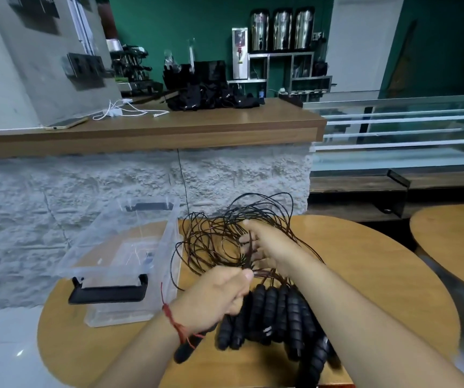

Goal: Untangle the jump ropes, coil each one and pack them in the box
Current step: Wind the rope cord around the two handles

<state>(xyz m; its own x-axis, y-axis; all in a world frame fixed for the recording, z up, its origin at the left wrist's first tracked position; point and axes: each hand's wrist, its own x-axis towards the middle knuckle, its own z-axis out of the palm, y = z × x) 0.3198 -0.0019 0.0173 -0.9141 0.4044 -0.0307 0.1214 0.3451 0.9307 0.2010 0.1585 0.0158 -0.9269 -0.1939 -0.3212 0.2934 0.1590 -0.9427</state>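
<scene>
- The jump ropes [295, 309] lie in 1 tangled heap on a round wooden bench [379, 275], to the right of the box [169, 247].
- Their thin dark cords [219, 236] spread in loose, overlapping loops toward the far edge of the bench; a few loops reach the right wall of the box.
- The black ribbed handles [258, 309] are bunched side by side at the near end of the heap, between the 2 forearms.
- The left hand [219, 295] has its fingers curled, and thumb and forefinger pinch a bundle of cords just above the handles. 1 more handle sticks out from under this wrist; I cannot tell whether the hand holds it.
- The right hand [264, 245] reaches into the loops with its thumb up and its fingers closed round several strands.
- A red thread [173, 322] is tied round the left wrist.
- The box is clear plastic, open at the top, with a black latch [107, 294] on its near side and another on its far side.
- Behind, a higher bench [197, 127] carries a phone [65, 124] and a white cable [124, 109].
</scene>
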